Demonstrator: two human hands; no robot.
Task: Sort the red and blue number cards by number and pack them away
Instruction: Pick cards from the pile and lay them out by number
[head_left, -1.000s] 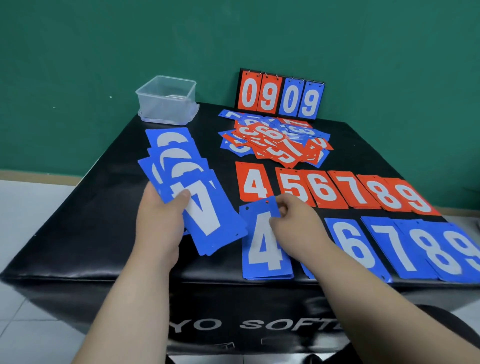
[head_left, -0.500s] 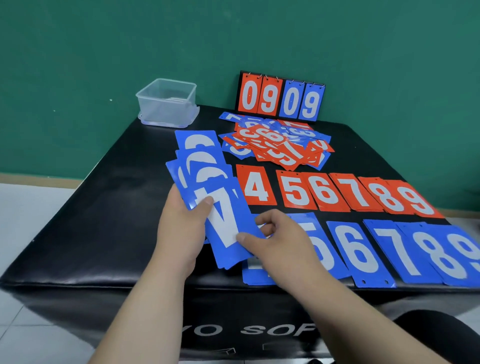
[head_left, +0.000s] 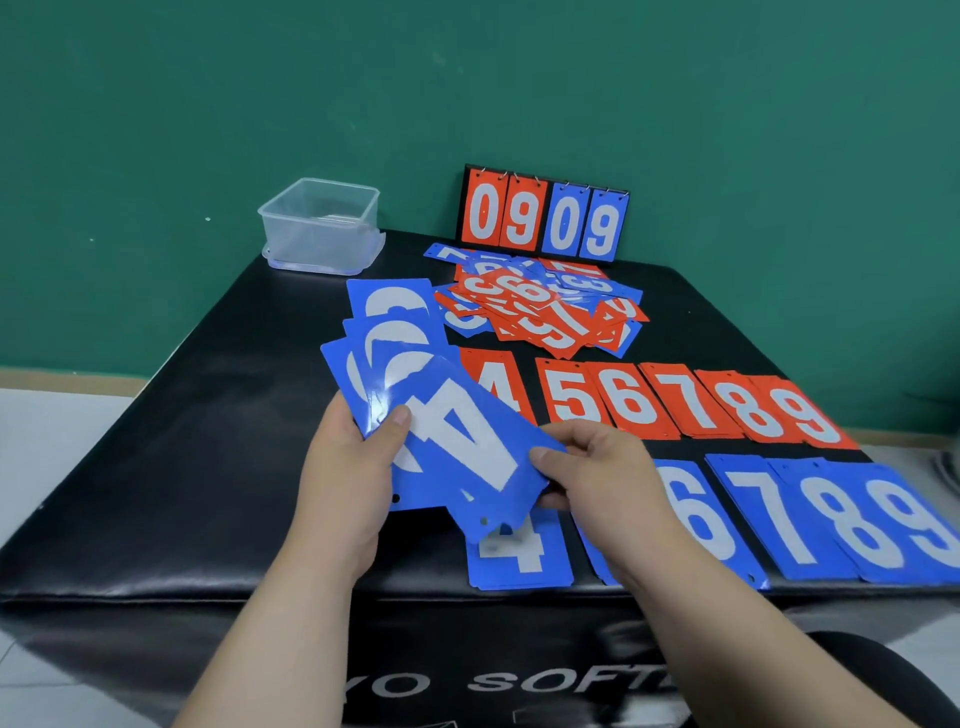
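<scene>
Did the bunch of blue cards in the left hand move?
Yes. The blue cards went right: before they were beside the red 4, now they cover part of it.

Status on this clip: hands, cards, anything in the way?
Left hand grips blue fan. Right hand pinches front card. Unsorted pile lies behind; nothing blocking.

Single head cam, above and behind hands (head_left: 467, 483), tilted forward-down, close; counter (head_left: 208, 441) stretches beyond hands, wall behind.
</scene>
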